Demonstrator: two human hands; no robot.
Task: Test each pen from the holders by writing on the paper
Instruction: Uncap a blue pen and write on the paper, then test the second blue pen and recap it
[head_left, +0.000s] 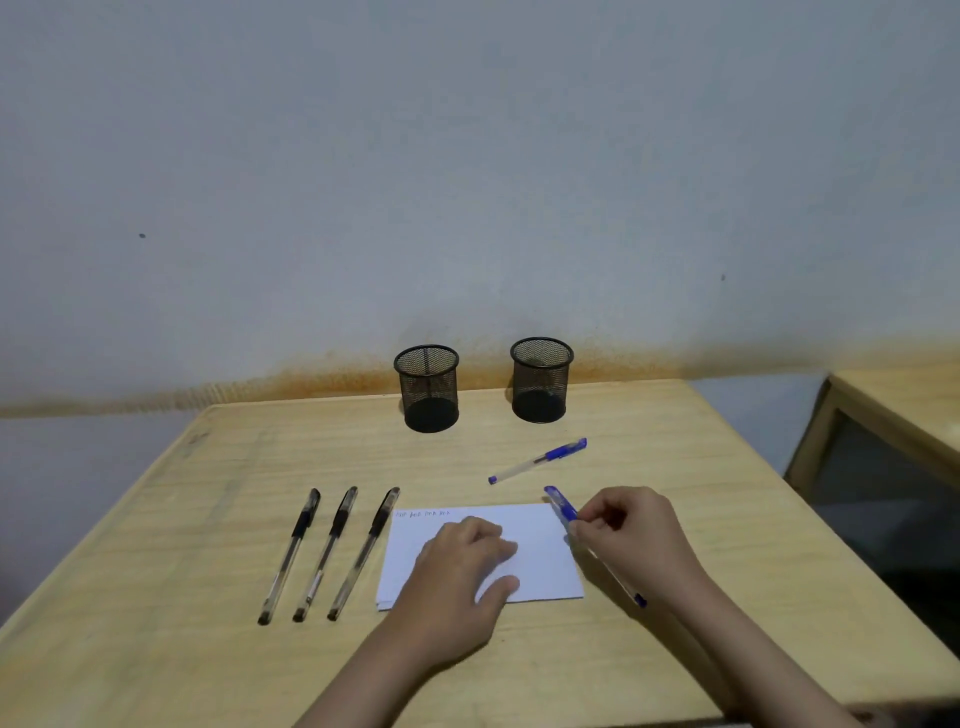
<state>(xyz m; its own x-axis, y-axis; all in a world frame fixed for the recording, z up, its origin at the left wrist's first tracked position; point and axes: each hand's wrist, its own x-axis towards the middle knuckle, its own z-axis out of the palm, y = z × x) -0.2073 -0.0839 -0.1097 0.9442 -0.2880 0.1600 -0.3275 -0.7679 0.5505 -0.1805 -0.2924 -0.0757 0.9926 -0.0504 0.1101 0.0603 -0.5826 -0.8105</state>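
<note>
While gripped: blue pen (563, 510) beside paper (540, 566).

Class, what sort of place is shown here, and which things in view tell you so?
Probably a plain study or desk corner indoors: a wooden table set against a stained wall, with two mesh pen holders, paper and pens laid out for writing.

Head camera looks forward and down over table (675, 467).

A plain study corner. A wooden desk (156, 519) stands against a stained wall (467, 156) (rusty speckling along its base), mesh holders (427, 387) mid-frame.
</note>
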